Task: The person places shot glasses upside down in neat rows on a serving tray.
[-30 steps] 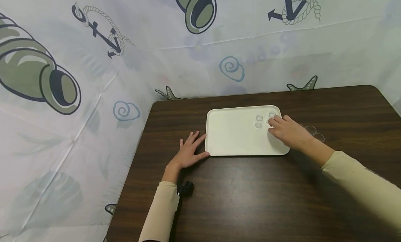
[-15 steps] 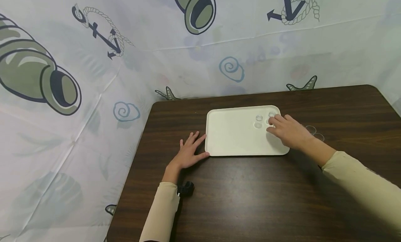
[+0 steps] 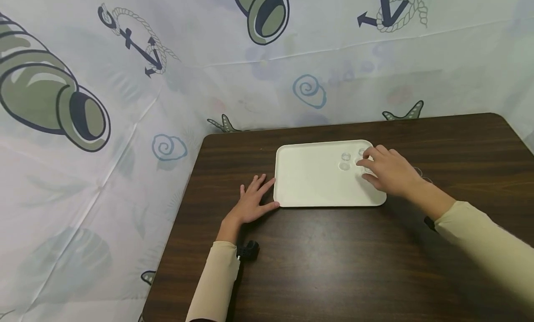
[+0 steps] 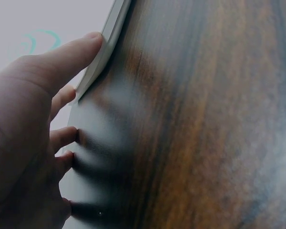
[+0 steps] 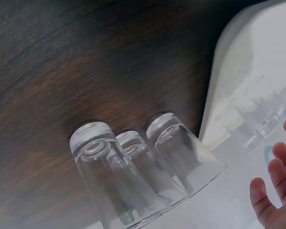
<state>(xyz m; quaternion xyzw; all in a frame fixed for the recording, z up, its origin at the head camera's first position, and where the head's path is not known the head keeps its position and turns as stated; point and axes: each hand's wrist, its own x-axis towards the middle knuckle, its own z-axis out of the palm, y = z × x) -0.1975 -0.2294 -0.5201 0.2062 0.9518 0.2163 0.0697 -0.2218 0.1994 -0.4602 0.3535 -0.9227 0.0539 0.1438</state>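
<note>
A white tray (image 3: 308, 187) lies on the brown table (image 3: 317, 262). My left hand (image 3: 250, 205) has its fingers spread, with thumb and index tip at the tray's left edge; in the left wrist view the thumb (image 4: 81, 52) meets the rim. Clear glasses (image 3: 345, 162) stand on the tray's right part, some hidden behind my right hand (image 3: 394, 173). That hand hovers over the tray's right edge, fingers loosely bent and apart from the thumb. In the right wrist view its fingers (image 5: 279, 174) hold nothing, with the tray's glasses (image 5: 250, 119) beyond them.
Three clear glasses (image 5: 93, 143) stand upright on the table just right of the tray; the head view shows their rims (image 3: 418, 172) partly behind my right wrist. A patterned cloth (image 3: 267, 90) hangs behind the table's far edge.
My right hand has moved slightly right, away from the glasses on the tray, and its fingers have parted from the thumb. The left hand has stayed at the tray's edge.
</note>
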